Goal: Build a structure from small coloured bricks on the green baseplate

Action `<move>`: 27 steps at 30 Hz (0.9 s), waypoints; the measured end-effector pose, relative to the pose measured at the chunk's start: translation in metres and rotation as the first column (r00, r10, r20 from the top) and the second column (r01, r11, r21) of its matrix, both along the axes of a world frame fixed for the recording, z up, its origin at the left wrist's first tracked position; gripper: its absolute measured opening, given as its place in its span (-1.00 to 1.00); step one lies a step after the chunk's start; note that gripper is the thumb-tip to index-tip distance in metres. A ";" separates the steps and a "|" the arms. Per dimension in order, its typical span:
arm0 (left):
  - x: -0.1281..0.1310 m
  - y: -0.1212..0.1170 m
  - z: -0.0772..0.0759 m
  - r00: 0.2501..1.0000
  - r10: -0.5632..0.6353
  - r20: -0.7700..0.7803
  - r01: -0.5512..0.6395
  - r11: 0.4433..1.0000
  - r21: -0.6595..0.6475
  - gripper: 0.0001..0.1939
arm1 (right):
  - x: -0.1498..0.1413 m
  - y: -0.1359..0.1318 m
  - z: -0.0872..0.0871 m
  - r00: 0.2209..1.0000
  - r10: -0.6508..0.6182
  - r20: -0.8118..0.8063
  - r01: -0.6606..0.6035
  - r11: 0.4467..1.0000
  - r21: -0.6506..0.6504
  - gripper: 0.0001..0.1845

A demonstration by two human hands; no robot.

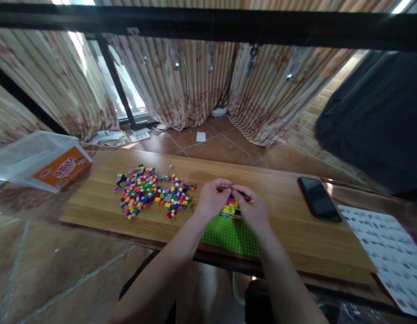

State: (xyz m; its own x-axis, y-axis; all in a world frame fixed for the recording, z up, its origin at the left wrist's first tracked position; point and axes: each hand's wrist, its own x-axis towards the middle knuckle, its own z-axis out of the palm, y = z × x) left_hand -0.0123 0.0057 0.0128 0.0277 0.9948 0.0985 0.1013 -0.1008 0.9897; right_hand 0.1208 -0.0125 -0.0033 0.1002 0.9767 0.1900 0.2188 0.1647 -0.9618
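Note:
My left hand (pixel 215 196) and my right hand (pixel 250 204) meet over a green studded baseplate (pixel 230 236) at the front of the wooden board. Fingers and thumbs of both are pinched together, tip to tip. Whatever sits between the fingertips is too small and too covered to name. Just below them, a low build of toy bricks (pixel 231 210), mostly yellow with some purple, orange and black, stands on the baseplate. My hands hide its back part. Left of my left hand, a spread of loose coloured toy bricks (pixel 141 193) lies on the board.
A wooden board (pixel 285 243) covers the table. A black phone (pixel 319 199) lies at its right, beside a printed sheet (pixel 385 247). A clear plastic bin (pixel 36 148) with an orange label stands at the far left. Curtains (pixel 181 85) hang beyond the table.

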 end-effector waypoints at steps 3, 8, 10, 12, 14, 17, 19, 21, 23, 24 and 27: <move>0.000 -0.003 0.002 1.000 0.005 -0.029 -0.004 1.000 0.008 -0.78 | -0.002 0.001 -0.002 0.991 -0.066 -0.114 0.058 0.996 -0.071 -0.75; 0.001 -0.006 0.003 0.995 0.026 -0.092 -0.023 0.999 0.031 -0.78 | -0.002 0.001 -0.003 0.977 -0.096 -0.188 0.075 0.990 -0.117 -0.75; 0.001 -0.008 0.001 0.992 0.021 -0.123 -0.015 0.999 0.048 -0.77 | -0.003 0.000 -0.002 0.974 -0.096 -0.207 0.070 0.989 -0.129 -0.74; 0.000 -0.010 0.001 0.986 0.011 -0.164 0.000 0.998 0.063 -0.75 | -0.003 -0.001 -0.001 0.971 -0.096 -0.219 0.066 0.988 -0.137 -0.73; -0.002 -0.013 0.002 0.979 -0.003 -0.203 0.019 0.997 0.078 -0.74 | -0.003 -0.001 -0.001 0.976 -0.091 -0.199 0.066 0.990 -0.127 -0.71; -0.009 -0.014 0.005 0.968 0.016 -0.249 0.012 0.994 0.110 -0.73 | -0.003 -0.002 -0.001 0.987 -0.090 -0.133 0.076 0.991 -0.106 -0.68; -0.017 -0.012 0.008 0.957 0.059 -0.285 -0.023 0.991 0.128 -0.74 | -0.002 -0.002 -0.002 0.990 -0.095 -0.104 0.084 0.991 -0.109 -0.65; -0.027 -0.009 0.009 0.941 0.099 -0.324 -0.058 0.990 0.132 -0.75 | -0.001 -0.002 -0.003 0.991 -0.093 -0.091 0.082 0.989 -0.121 -0.63; -0.036 -0.004 0.009 0.927 0.116 -0.356 -0.075 0.989 0.126 -0.76 | -0.001 -0.002 -0.004 0.993 -0.085 -0.086 0.074 0.989 -0.131 -0.63; -0.039 -0.002 0.009 0.925 0.114 -0.363 -0.073 0.990 0.124 -0.77 | -0.001 -0.003 -0.004 0.993 -0.083 -0.086 0.070 0.988 -0.135 -0.63; -0.046 0.001 0.007 0.936 0.080 -0.344 -0.043 0.992 0.114 -0.79 | -0.002 -0.003 -0.002 0.992 -0.080 -0.101 0.066 0.989 -0.134 -0.63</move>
State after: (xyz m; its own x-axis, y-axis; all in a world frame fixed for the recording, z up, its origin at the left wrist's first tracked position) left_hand -0.0586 0.0064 0.0200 0.0174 0.9804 0.1961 0.4458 -0.1832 0.8762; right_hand 0.1193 -0.0154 -0.0055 0.1847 0.9817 0.0463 0.1212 0.0240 -0.9923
